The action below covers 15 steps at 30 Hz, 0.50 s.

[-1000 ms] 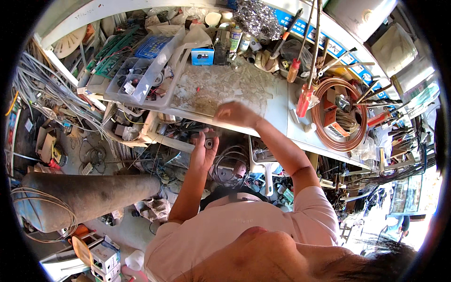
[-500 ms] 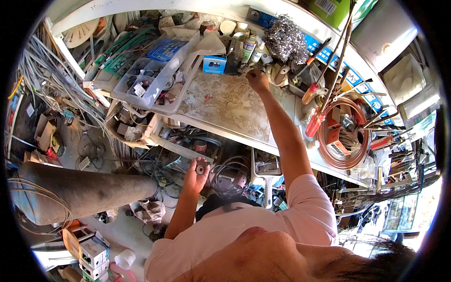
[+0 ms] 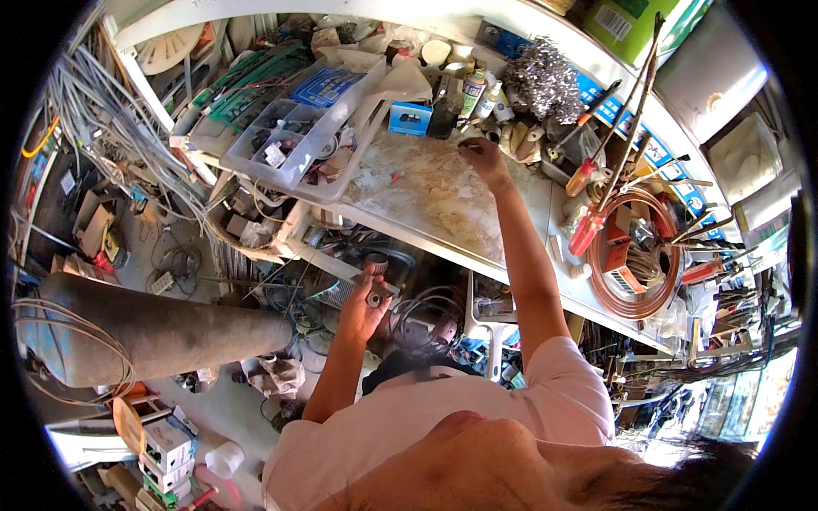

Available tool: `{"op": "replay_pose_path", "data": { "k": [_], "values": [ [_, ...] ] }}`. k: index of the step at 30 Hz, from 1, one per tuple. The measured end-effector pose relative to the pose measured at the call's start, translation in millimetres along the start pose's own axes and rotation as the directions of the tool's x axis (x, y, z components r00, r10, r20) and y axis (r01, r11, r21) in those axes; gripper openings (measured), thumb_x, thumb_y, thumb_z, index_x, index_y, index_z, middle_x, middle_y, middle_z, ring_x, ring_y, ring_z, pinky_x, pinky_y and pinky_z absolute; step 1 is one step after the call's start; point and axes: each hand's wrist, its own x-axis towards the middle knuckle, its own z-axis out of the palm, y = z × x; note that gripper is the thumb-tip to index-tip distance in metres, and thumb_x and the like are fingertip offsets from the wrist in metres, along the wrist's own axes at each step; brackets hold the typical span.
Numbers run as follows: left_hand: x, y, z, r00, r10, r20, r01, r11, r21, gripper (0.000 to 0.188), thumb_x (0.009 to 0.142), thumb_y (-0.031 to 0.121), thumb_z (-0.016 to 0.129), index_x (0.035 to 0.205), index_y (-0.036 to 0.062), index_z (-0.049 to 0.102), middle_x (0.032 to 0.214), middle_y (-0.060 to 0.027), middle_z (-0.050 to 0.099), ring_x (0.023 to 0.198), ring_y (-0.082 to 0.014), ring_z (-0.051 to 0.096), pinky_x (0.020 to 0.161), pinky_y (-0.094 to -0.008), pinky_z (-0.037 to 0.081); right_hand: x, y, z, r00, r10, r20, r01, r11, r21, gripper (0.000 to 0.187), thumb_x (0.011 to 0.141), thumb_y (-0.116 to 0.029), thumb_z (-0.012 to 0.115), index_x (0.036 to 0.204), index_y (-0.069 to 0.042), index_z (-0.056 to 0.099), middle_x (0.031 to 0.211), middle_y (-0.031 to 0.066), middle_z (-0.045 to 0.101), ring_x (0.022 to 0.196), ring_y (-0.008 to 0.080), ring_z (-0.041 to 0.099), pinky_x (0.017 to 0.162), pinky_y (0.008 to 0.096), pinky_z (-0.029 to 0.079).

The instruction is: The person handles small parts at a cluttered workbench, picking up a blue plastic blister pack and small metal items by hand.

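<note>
Below the bench's front edge, my left hand (image 3: 363,313) is closed around a small round metal part (image 3: 377,298) with a hole in its middle, palm turned up. My right arm reaches over the worktop (image 3: 417,183). There my right hand (image 3: 486,162) has its fingers drawn together at the back, near the bottles; a small dark item may be at the fingertips, too small to name. Just behind it stand a green-and-white bottle (image 3: 472,92) and a white bottle (image 3: 488,100). A blue box (image 3: 411,118) sits to its left.
A clear compartment tray (image 3: 294,175) of small parts covers the bench's left. On the right lie a copper tube coil (image 3: 601,285) and red-handled screwdrivers (image 3: 586,232). Shiny metal shavings (image 3: 544,78) are heaped at the back. A large dark cylinder (image 3: 162,328) lies at lower left.
The whole view has shifted, so the bench appears further right. My right hand has come slightly back from the bottles. My left hand has risen a little, still gripping the metal part.
</note>
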Motion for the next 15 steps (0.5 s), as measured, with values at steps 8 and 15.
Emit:
{"op": "replay_pose_path", "data": {
  "k": [8, 15],
  "values": [
    [19.9, -11.0, 12.8, 0.993, -0.106, -0.054, 0.099, 0.988, -0.120, 0.027, 0.098, 0.032, 0.049, 0.111, 0.0098, 0.058, 0.101, -0.0041, 0.060, 0.094, -0.0190, 0.059, 0.081, -0.0378, 0.051, -151.0, -132.4, 13.0, 0.851, -0.215, 0.479, 0.264, 0.964, -0.037, 0.026, 0.084, -0.018, 0.067, 0.107, -0.007, 0.063, 0.091, 0.0124, 0.067, 0.083, 0.0270, 0.065, 0.075, 0.0367, 0.051],
    [27.4, -25.1, 4.4, 0.963, -0.159, 0.218, 0.194, 0.970, -0.149, 0.029, 0.098, 0.030, 0.050, 0.113, 0.0078, 0.058, 0.108, -0.0052, 0.062, 0.102, -0.0197, 0.059, 0.087, -0.0366, 0.049, -238.3, -129.8, 22.1, 0.857, -0.345, 0.384, 0.323, 0.939, 0.122, 0.032, 0.082, -0.011, 0.064, 0.112, -0.005, 0.058, 0.093, 0.0147, 0.059, 0.085, 0.0349, 0.060, 0.072, 0.0409, 0.049]
  ]
}}
